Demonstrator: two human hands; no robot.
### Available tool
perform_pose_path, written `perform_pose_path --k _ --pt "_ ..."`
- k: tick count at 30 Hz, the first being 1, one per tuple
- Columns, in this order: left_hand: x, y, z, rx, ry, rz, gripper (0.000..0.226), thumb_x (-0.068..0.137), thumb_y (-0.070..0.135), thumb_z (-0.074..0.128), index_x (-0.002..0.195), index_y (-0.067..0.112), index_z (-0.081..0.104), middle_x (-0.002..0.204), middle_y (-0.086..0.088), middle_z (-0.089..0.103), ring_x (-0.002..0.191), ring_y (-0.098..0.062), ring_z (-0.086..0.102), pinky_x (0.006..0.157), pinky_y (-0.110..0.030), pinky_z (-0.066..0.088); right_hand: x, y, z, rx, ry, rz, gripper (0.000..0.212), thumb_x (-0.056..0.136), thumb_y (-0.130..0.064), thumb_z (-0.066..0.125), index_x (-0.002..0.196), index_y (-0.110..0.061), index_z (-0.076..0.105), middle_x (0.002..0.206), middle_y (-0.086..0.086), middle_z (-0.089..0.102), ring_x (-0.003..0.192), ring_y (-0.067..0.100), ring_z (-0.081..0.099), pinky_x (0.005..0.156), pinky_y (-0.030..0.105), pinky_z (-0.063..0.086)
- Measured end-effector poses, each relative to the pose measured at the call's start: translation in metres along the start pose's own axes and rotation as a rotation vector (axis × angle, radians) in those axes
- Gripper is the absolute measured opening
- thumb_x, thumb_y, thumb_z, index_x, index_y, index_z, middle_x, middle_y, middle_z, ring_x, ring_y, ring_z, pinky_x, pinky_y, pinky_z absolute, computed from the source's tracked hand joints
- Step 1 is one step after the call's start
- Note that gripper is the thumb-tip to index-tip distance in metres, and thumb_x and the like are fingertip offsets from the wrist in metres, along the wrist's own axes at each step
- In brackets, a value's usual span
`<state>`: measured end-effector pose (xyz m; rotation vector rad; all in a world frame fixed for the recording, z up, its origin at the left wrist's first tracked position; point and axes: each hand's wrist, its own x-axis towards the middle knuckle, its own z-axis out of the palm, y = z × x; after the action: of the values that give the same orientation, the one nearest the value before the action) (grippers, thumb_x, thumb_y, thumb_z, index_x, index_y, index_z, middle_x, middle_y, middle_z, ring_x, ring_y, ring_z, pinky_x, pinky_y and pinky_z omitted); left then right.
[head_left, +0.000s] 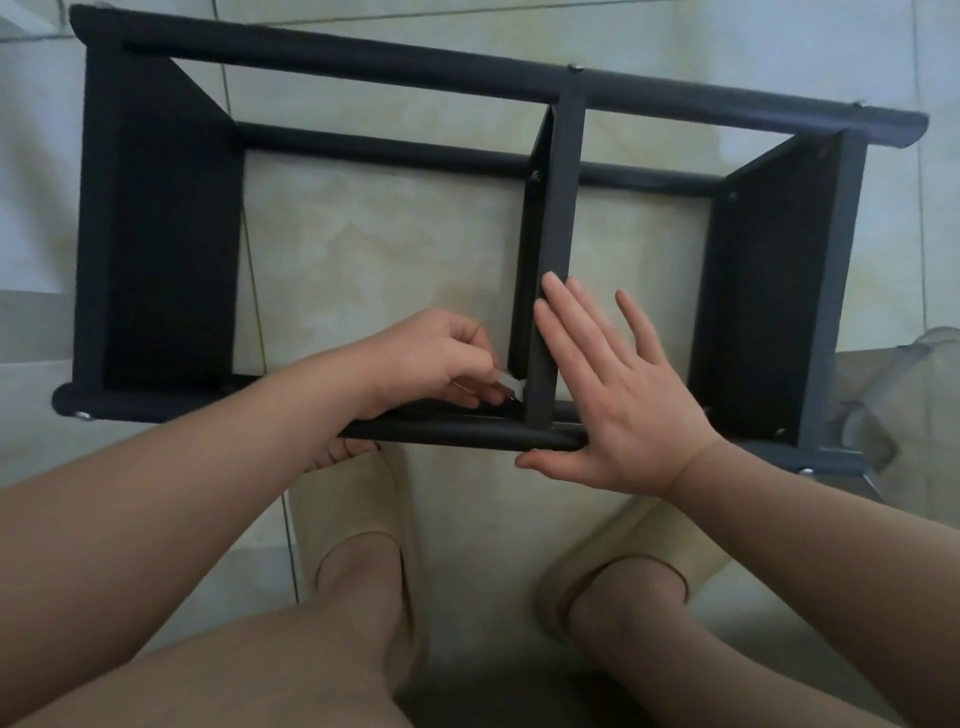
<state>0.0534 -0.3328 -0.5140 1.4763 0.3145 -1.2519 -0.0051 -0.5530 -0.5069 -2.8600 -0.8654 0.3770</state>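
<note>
A black metal frame (332, 73) is seen on the tiled floor (395, 249). Its middle bar (558, 218) is pressed by the flat right hand (618, 400). A small white piece (511, 385) is pinched by the left hand (431, 358) beside that bar. Beige slippers (353, 514) are worn below.

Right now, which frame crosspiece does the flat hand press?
The narrow middle bar, under the right hand; the left panel and right panel are wide end pieces.

Matte black metal frame (556, 223), pale beige marbled floor tiles (389, 249), cream slippers (353, 514), small white piece (511, 384)
</note>
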Motion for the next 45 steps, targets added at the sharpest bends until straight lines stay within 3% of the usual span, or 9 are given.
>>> perform_pose_path --k 5,12,18,24,29,40,45 --pt "0.005 0.003 0.002 -0.091 -0.025 -0.006 0.014 0.094 0.0 0.056 0.082 0.008 0.057 0.084 -0.015 0.075 0.077 -0.02 0.074 0.072 -0.027 0.057 0.0 0.001 0.001 0.004 0.035 -0.018 0.114 0.086 -0.083 0.041 0.159 0.001 0.019 0.169 0.015 0.009 0.157 0.028 0.007 0.124 0.058 0.012" --pt "0.006 0.001 0.001 -0.127 -0.021 -0.03 0.005 0.095 0.014 0.065 0.096 0.01 0.068 0.087 -0.008 0.077 0.079 -0.014 0.074 0.073 -0.024 0.058 0.001 0.002 0.002 0.042 0.046 -0.017 0.114 0.085 -0.082 0.046 0.159 0.001 0.02 0.169 0.015 0.01 0.157 0.028 0.008 0.123 0.06 0.015" --pt "0.008 0.005 0.006 -0.144 0.008 -0.003 0.004 0.093 0.011 0.067 0.09 0.013 0.069 0.078 -0.002 0.076 0.075 -0.013 0.073 0.069 -0.023 0.058 0.0 0.002 0.004 0.048 0.04 -0.017 0.115 0.084 -0.083 0.047 0.159 0.0 0.019 0.169 0.014 0.009 0.157 0.027 0.007 0.122 0.06 0.015" --pt "0.008 0.004 0.006 0.019 0.012 0.026 0.004 0.094 0.013 0.067 0.091 0.014 0.069 0.077 0.001 0.075 0.079 -0.014 0.072 0.08 -0.028 0.057 0.001 0.002 0.004 0.05 0.027 -0.015 0.115 0.085 -0.083 0.044 0.16 0.0 0.018 0.17 0.013 0.006 0.157 0.027 0.004 0.123 0.06 0.014" --pt "0.008 0.006 0.007 -0.015 0.043 0.049 0.008 0.095 0.012 0.066 0.088 0.015 0.069 0.075 0.002 0.076 0.076 -0.011 0.073 0.07 -0.021 0.058 0.001 0.002 0.004 0.053 0.016 -0.01 0.115 0.084 -0.084 0.043 0.16 -0.001 0.017 0.17 0.012 0.005 0.157 0.026 0.002 0.123 0.06 0.014" --pt "0.005 0.004 0.01 -0.047 0.009 -0.044 0.013 0.099 0.014 0.059 0.095 0.003 0.065 0.074 -0.003 0.075 0.071 -0.013 0.071 0.073 -0.027 0.059 0.001 0.002 0.002 0.072 0.005 -0.004 0.116 0.083 -0.082 0.048 0.16 -0.002 0.017 0.17 0.012 0.005 0.157 0.025 0.003 0.123 0.059 0.015" --pt "0.005 0.005 0.01 0.036 -0.008 -0.016 0.017 0.102 0.011 0.054 0.089 0.006 0.063 0.071 0.0 0.073 0.072 -0.013 0.068 0.075 -0.025 0.057 0.001 0.002 0.002 0.075 0.01 -0.004 0.116 0.083 -0.083 0.048 0.16 -0.002 0.017 0.17 0.012 0.006 0.157 0.026 0.003 0.123 0.059 0.015"
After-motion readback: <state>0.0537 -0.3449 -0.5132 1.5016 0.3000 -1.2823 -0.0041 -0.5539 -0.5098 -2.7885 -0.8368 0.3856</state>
